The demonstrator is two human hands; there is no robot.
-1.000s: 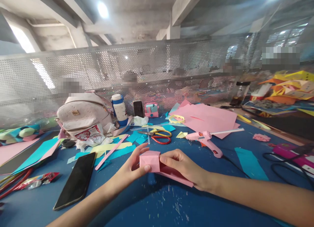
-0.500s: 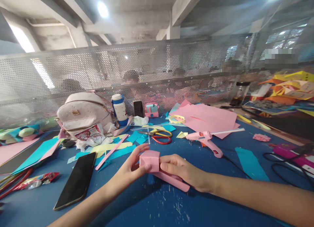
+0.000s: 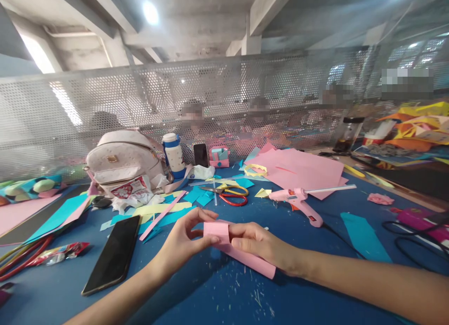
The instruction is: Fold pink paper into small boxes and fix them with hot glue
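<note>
A strip of pink paper [image 3: 253, 261] is between my hands above the blue table, its far end curled over and its long tail slanting down to the right. My left hand [image 3: 189, 236] pinches the curled end from the left, thumb in front and fingers behind. My right hand [image 3: 261, 244] grips the same strip from the right, with its fingertips partly hidden by the paper. Just beyond, scissors [image 3: 229, 194] with red and yellow handles lie on scraps. To the right rests a pink hot glue gun [image 3: 298, 202] with a glue stick in its back.
A black phone [image 3: 112, 255] lies at left, near a pale backpack [image 3: 122, 159] and a bottle [image 3: 173, 156]. Pink sheets [image 3: 298, 168] are stacked at the back. A blue paper piece [image 3: 365, 236] and black cables [image 3: 403, 250] lie at right. A perforated screen [image 3: 217, 86] stands behind.
The pink strip's folded end has turned in my fingers, from a boxy shape to a rounder curl, and more of its tail shows. Both hands still hold it; the view has shifted slightly.
</note>
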